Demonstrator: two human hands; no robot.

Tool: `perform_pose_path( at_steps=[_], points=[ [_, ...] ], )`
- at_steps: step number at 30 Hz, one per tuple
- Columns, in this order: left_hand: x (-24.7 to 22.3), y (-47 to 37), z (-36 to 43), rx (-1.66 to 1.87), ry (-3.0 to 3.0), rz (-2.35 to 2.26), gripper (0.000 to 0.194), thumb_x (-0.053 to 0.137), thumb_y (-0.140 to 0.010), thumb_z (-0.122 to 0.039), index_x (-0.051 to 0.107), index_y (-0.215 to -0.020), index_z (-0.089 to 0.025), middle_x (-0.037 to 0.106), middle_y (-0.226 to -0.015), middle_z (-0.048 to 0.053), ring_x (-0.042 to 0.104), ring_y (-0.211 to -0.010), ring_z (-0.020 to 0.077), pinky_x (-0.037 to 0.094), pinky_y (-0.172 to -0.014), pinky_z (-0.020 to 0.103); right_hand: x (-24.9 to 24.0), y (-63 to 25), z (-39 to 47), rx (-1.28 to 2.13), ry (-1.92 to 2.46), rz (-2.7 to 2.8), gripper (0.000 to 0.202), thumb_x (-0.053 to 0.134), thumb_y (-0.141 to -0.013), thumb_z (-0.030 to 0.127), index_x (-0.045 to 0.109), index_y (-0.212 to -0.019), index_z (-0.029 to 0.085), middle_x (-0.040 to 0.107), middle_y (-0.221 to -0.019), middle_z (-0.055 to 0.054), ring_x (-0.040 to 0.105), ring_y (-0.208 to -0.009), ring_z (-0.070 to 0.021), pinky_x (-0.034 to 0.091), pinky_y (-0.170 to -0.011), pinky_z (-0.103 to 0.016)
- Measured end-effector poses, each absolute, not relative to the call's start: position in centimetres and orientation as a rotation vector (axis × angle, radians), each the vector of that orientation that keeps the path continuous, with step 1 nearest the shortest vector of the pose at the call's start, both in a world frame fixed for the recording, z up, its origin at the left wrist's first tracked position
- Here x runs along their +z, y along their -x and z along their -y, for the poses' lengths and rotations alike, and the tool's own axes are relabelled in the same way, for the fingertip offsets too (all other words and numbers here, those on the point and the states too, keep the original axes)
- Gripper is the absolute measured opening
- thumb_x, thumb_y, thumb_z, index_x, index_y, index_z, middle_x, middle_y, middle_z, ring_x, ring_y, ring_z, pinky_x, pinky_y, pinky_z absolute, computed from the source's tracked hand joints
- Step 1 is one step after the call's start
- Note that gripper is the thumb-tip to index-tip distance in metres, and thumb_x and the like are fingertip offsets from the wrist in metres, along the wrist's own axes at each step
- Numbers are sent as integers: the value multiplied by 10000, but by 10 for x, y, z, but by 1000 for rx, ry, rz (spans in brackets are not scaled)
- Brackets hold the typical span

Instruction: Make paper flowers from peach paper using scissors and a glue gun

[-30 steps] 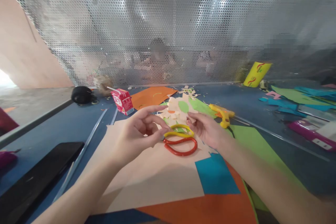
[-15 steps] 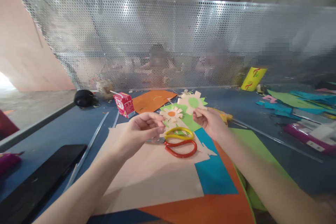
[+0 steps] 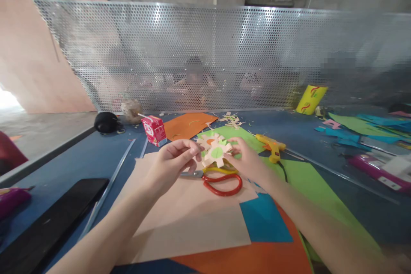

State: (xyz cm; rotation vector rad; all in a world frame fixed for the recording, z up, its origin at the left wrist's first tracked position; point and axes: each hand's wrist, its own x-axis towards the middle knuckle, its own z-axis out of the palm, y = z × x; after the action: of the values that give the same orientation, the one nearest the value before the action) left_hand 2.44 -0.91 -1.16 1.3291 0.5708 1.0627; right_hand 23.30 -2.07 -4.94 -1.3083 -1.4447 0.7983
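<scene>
My right hand [image 3: 249, 159] grips the edge of a pale paper flower [image 3: 218, 153] with a green centre. The flower is held over the scissors [image 3: 224, 185] and partly covers a second pale flower [image 3: 210, 141] with an orange centre. Just left of it, my left hand [image 3: 176, 160] is closed, thumb and fingertips pressed together; whether something small sits between them I cannot make out. Below the hands, the scissors, with one red and one yellow handle loop, lie on a large pale paper sheet [image 3: 189, 218].
A yellow glue gun [image 3: 272, 145] lies right of the hands, beside green paper [image 3: 308, 184]. A red drink carton [image 3: 154, 130] stands left. Further items are a black phone [image 3: 54, 222], blue paper [image 3: 266, 218], orange paper [image 3: 189, 125] and a perforated metal screen [image 3: 154, 51] behind.
My right hand has brought the green-centred flower left and nearer, over the scissors, and turned it. The glue gun now shows fully. My left hand stays closed in nearly the same place.
</scene>
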Motion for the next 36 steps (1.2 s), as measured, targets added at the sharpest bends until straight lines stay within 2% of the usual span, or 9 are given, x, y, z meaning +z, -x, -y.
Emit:
perform_pose_path(
  at_steps=[3, 6, 10, 15, 18, 23, 30, 34, 36],
  points=[
    [-14, -31, 13, 1007, -1230, -607, 156, 629, -745, -301, 649, -708, -151, 570, -642, 3, 486, -531, 54, 379, -467, 168, -44, -234, 27, 393, 1260, 1583, 279, 635, -709, 231, 555, -976, 228, 484, -1205, -102, 396, -1174, -284, 285, -998, -485],
    [-19, -36, 16, 950, -1225, -665, 222, 633, -729, -361, 683, -767, -148, 598, -689, 31, 523, -588, 81, 422, -524, 197, -35, -232, 36, -14, 1108, 1756, 204, 585, -772, 240, 583, -976, 235, 537, -1122, -96, 452, -1116, -258, 328, -972, -457],
    [-22, -39, 18, 849, -1304, -707, 317, 585, -756, -401, 684, -905, -139, 646, -805, 84, 593, -731, 162, 485, -694, 312, -32, -222, 46, 209, 984, 1881, 114, 589, -778, 217, 612, -889, 231, 649, -872, -45, 587, -859, -199, 464, -789, -357],
    [-12, -40, 23, 806, -1458, -864, 276, 559, -782, -363, 693, -931, -173, 687, -913, 90, 622, -823, 195, 503, -765, 344, -35, -212, 50, 495, 1103, 1706, 53, 590, -773, 222, 638, -789, 238, 680, -784, -20, 605, -712, -166, 478, -610, -285],
    [-8, -40, 25, 786, -1537, -854, 260, 544, -792, -352, 697, -938, -202, 696, -936, 78, 626, -875, 208, 508, -768, 324, -36, -213, 49, 608, 1122, 1597, 98, 580, -774, 217, 661, -821, 246, 699, -803, -17, 624, -707, -166, 486, -585, -276],
    [-16, -41, 23, 766, -1446, -713, 220, 549, -790, -324, 704, -912, -227, 689, -985, 78, 634, -879, 226, 488, -806, 361, -38, -217, 44, 698, 1146, 1488, 52, 638, -723, 244, 684, -698, 243, 710, -697, 0, 648, -654, -173, 503, -596, -279],
    [-28, -40, 18, 723, -1157, -411, 315, 428, -849, -317, 648, -1047, -209, 609, -1163, 96, 602, -992, 207, 475, -794, 294, -34, -223, 51, 117, 1100, 1651, 113, 584, -782, 193, 660, -731, 259, 681, -703, -4, 606, -593, -159, 459, -570, -279],
    [-30, -38, 15, 660, -1106, -400, 331, 413, -843, -310, 659, -1029, -190, 629, -1131, 92, 605, -974, 200, 473, -751, 270, -28, -229, 52, 47, 1109, 1604, 117, 566, -808, 209, 648, -737, 254, 658, -672, 8, 552, -469, -124, 445, -506, -272],
    [-32, -39, 16, 617, -1092, -425, 331, 408, -842, -304, 671, -997, -176, 646, -1095, 99, 616, -933, 191, 469, -733, 263, -27, -231, 51, 38, 1083, 1620, 111, 580, -800, 197, 653, -747, 260, 677, -715, 7, 580, -517, -133, 461, -532, -275]
  ],
)
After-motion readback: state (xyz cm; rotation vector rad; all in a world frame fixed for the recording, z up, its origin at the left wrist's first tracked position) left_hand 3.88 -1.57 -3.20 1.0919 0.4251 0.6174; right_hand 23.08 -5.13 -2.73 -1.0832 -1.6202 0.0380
